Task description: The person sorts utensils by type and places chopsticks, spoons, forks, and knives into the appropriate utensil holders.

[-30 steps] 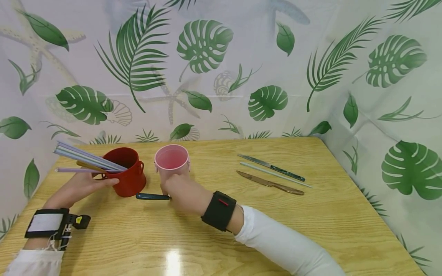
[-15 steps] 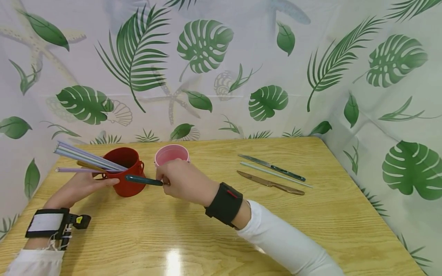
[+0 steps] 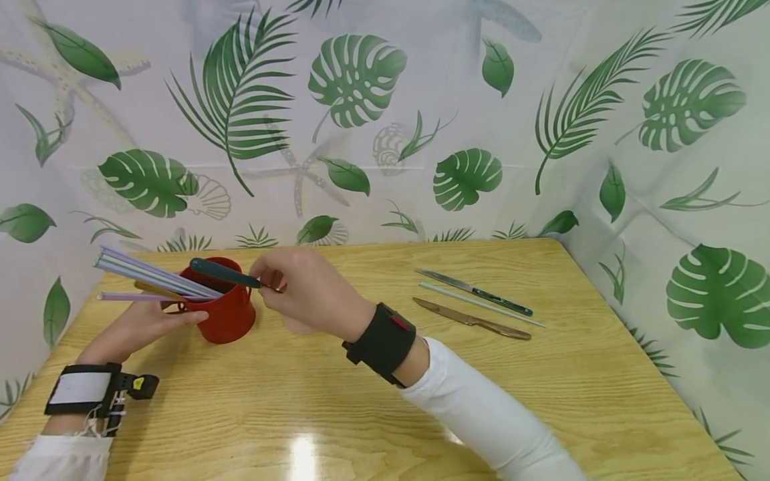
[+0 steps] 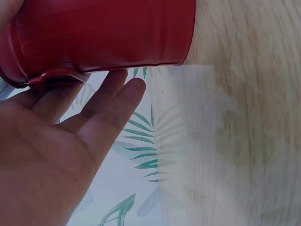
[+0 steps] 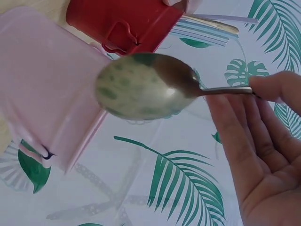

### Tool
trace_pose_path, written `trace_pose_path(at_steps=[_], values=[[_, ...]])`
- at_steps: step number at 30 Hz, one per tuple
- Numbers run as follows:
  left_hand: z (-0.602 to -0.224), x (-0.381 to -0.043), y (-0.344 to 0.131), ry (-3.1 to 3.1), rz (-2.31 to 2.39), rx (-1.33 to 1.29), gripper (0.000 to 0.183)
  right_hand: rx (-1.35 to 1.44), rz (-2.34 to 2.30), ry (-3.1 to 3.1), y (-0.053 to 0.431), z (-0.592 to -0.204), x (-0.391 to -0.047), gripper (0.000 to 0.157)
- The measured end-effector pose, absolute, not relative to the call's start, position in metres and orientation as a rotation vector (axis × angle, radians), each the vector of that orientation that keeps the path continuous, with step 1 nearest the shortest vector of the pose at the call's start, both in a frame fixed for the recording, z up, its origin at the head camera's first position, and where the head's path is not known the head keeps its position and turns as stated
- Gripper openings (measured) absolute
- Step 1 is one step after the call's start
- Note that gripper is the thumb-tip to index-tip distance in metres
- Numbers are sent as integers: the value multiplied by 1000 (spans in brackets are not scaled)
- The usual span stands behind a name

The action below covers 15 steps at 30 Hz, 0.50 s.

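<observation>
My left hand (image 3: 141,326) grips the side of a small red bucket (image 3: 225,325), thumb in front and fingers behind, near its ear-shaped handle (image 4: 56,74). Several pale purple and bluish straws (image 3: 153,270) and a gold handle (image 3: 158,288) lean out of the bucket's left side. My right hand (image 3: 319,294) pinches a spoon (image 5: 146,87) by its metal neck, bowl toward the pink bucket (image 5: 51,80). The spoon's dark teal handle (image 3: 222,272) points left, overlapping the red bucket's mouth in the head view. There, my right hand hides most of the pink bucket.
On the right of the wooden table (image 3: 373,414) lie a green-handled knife (image 3: 502,300), a pale straw (image 3: 481,304) and a gold knife (image 3: 472,320), roughly parallel. A leaf-printed cloth (image 3: 397,120) hangs behind the table and along its sides.
My right hand has risen from the front of the pink bucket to above it, lifting the spoon up and left toward the red bucket. My left hand stays put.
</observation>
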<state>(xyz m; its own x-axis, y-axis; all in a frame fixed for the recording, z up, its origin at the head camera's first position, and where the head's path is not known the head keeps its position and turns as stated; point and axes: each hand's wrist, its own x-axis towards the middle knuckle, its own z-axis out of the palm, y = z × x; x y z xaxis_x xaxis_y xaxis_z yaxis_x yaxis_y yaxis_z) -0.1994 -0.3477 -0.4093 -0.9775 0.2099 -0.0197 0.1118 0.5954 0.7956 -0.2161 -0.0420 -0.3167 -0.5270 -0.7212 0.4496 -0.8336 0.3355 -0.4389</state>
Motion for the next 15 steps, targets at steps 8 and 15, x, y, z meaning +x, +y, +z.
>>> trace_pose_path(at_steps=[8, 15], values=[[-407, -199, -347, 2693, 1319, 251, 81, 1410, 1048, -2272, -51, -313, -215, 19], [-407, -199, -347, 2680, 1344, 263, 76, 1377, 1118, -2213, -59, -311, -216, 19]])
